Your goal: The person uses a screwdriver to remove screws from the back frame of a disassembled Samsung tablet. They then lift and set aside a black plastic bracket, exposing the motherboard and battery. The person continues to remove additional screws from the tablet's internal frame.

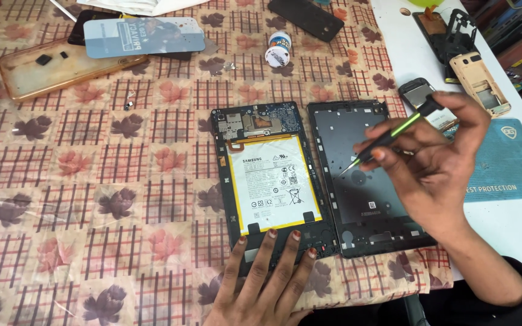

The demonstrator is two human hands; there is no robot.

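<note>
Our left hand (pixel 267 278) presses spread fingers (pixel 271 241) on the opened tablet (pixel 271 175); just right of the tablet, our right hand (pixel 436 163) fingers pinch a screwdriver (pixel 388 140) over the back cover (pixel 364 181).

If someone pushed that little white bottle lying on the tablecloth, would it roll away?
Probably. The little white bottle looks round and lies on its side, so a nudge could roll it. The cloth might slow it. It looks small, so likely light.
</note>
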